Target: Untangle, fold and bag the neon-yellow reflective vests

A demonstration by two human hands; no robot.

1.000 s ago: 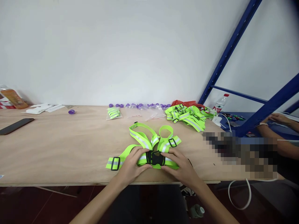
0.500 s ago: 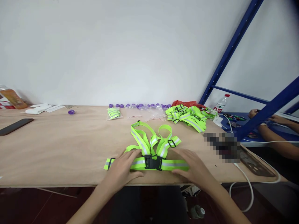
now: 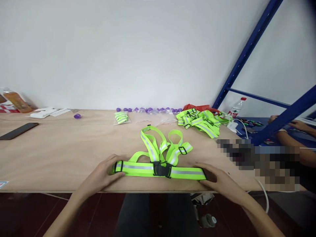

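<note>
A neon-green reflective harness vest point(image 3: 138, 168) with silver stripes lies on the table in front of me, its waist belt running straight from side to side. The black buckle point(image 3: 162, 169) at its middle is fastened, and the shoulder straps loop away behind it. My left hand point(image 3: 108, 171) curls round the belt's left end by a black slider point(image 3: 118, 166), thumb at the near edge. At the right end, my right hand point(image 3: 214, 177) has the belt tip between thumb and fingers. Some fingertips of both hands are hidden.
Behind lie a bagged folded vest point(image 3: 121, 118), clear plastic bags point(image 3: 163, 117), several purple caps point(image 3: 149, 109) and a heap of green vests point(image 3: 199, 121). A phone point(image 3: 18, 131) rests at left. A blue metal frame point(image 3: 247, 52) and another person's arm point(image 3: 293, 141) are at right.
My hands have moved apart along the belt, from either side of the buckle out to its two ends. The belt now lies straighter, its right end in view.
</note>
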